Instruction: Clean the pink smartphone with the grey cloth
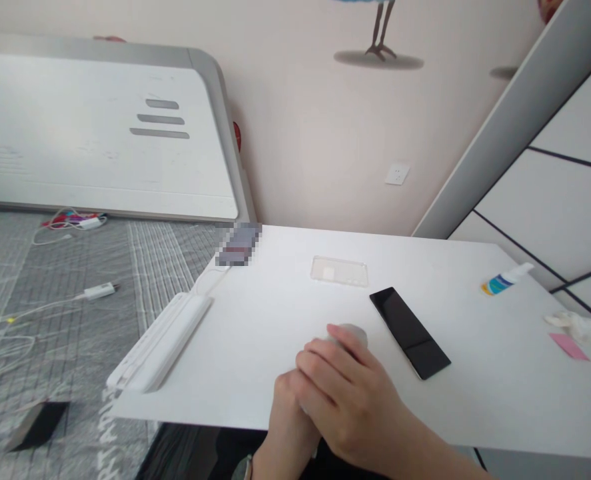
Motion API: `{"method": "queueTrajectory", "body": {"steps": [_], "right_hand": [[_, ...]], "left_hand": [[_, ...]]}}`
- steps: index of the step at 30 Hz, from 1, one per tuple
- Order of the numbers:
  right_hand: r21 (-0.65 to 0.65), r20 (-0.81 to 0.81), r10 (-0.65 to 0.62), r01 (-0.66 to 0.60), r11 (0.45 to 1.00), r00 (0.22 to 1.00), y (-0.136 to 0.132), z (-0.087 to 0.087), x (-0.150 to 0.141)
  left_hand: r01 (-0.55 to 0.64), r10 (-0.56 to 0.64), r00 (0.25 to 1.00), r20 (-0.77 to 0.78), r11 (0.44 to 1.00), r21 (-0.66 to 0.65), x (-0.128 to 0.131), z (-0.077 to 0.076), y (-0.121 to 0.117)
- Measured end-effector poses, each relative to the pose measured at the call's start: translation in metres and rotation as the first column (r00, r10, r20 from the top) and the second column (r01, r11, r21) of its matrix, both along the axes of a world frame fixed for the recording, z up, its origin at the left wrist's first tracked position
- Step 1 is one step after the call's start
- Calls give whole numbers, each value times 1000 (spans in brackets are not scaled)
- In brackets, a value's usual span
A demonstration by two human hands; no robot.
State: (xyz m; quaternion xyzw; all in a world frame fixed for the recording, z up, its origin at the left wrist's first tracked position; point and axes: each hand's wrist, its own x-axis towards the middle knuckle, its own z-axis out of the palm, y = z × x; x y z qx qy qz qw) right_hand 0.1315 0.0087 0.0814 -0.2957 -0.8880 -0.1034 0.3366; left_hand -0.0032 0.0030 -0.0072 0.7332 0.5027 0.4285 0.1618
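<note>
At the near edge of the white table my two hands meet. My right hand lies on top, fingers curled round a small pale grey object that I cannot name. My left hand is underneath, mostly covered, its fingers hidden. A black phone lies face up just right of the hands. A clear phone case lies farther back on the table.
A white power strip lies along the table's left edge. A small spray bottle, crumpled tissue and a pink slip sit at the right. A bed with cables and a white charger is at left.
</note>
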Motion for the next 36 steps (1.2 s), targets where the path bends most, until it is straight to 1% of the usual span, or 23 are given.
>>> {"method": "queueTrajectory", "body": {"steps": [2, 3, 5, 8, 10, 11, 13, 15, 16, 17, 20, 21, 23, 25, 26, 27, 28, 30, 32, 33, 34, 36], "right_hand": [[125, 41, 34, -39, 991, 999, 1, -5, -1], [150, 38, 35, -41, 988, 999, 2, -7, 1], [145, 0, 16, -16, 989, 1000, 7, -8, 8], [127, -67, -34, 42, 991, 997, 13, -10, 23], [106, -152, -83, 99, 989, 985, 19, -14, 35], [51, -209, -126, 140, 989, 970, 22, -18, 42], [-137, -283, -246, 215, 967, 927, 29, -27, 54], [-309, -276, -349, 261, 914, 896, 33, -37, 62], [-354, -248, -373, 275, 894, 894, 34, -41, 63], [-370, -216, -382, 287, 884, 898, 32, -45, 62], [-361, -113, -355, 295, 885, 928, 14, -50, 43], [-360, -74, -320, 274, 892, 944, 6, -50, 34], [-363, 2, -207, 193, 912, 978, -8, -47, 19], [-375, 59, -100, 115, 920, 993, -12, -44, 16], [-379, 76, -85, 108, 919, 993, -9, -43, 20], [-380, 85, -103, 128, 916, 991, -3, -43, 27], [-376, 87, -150, 172, 911, 985, 3, -42, 36], [-358, 88, -274, 287, 889, 958, 16, -43, 52], [-336, 79, -357, 362, 870, 931, 19, -45, 56], [-327, 70, -365, 367, 871, 928, 15, -47, 51], [-320, 65, -345, 347, 882, 936, 10, -48, 43], [-310, 76, -250, 261, 914, 965, -5, -52, 23]], "left_hand": [[37, -38, 999, -13, 998, -51, 1, -1, 3], [72, -74, 997, -18, 994, -79, 3, -1, 4], [125, -128, 992, -18, 984, -124, 5, 3, 7], [154, -156, 988, -4, 975, -163, 5, 12, 8], [178, -170, 984, 55, 959, -218, 2, 18, 7], [192, -172, 980, 99, 949, -252, 0, 21, 7], [201, -151, 973, 177, 927, -315, -4, 25, 7], [189, -128, 973, 192, 919, -345, -5, 27, 6], [182, -126, 976, 179, 921, -344, -5, 28, 6], [177, -128, 978, 163, 926, -333, -4, 28, 5], [173, -149, 983, 106, 945, -277, -2, 25, 5], [168, -151, 985, 86, 951, -261, -2, 24, 5], [155, -147, 988, 51, 958, -243, -3, 20, 5], [146, -142, 989, 37, 960, -238, -4, 19, 6], [145, -141, 989, 38, 960, -239, -5, 19, 6], [147, -142, 989, 38, 959, -243, -5, 20, 6], [150, -144, 989, 44, 957, -248, -4, 22, 6], [161, -148, 987, 69, 953, -255, -3, 25, 6], [167, -150, 985, 85, 953, -254, -2, 25, 6], [163, -149, 986, 75, 954, -251, -2, 24, 6], [155, -146, 988, 54, 956, -248, -2, 22, 6], [124, -127, 992, 2, 962, -244, -4, 16, 7]]}}
